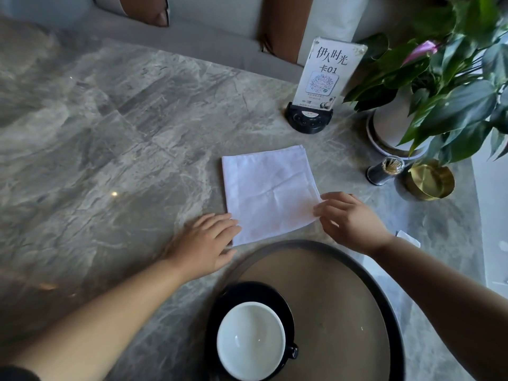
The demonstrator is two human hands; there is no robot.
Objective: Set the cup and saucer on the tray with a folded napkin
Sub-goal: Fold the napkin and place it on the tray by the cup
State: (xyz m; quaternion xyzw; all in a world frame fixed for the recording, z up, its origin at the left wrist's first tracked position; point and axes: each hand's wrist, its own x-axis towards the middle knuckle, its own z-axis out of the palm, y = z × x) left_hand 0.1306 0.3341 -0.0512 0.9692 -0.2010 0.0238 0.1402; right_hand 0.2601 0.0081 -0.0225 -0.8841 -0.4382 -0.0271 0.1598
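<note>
A white folded napkin [268, 192] lies flat on the marble table [110, 138], just beyond the tray. My left hand [207, 240] rests at its near left corner with fingers spread on the edge. At the near right corner, my right hand [349, 220] pinches the cloth between thumb and fingers. The round dark-rimmed tray [343, 298] sits at the near edge. On its left side stands a black saucer [280, 295] carrying a black cup [251, 340] with a white inside, handle to the right.
A table sign [327, 75] on a black base stands behind the napkin. To the right are a potted plant [439, 86], a toothpick holder [384, 170], a brass ashtray [430, 181] and a scrap of paper [408, 237]. A sofa runs along the far side.
</note>
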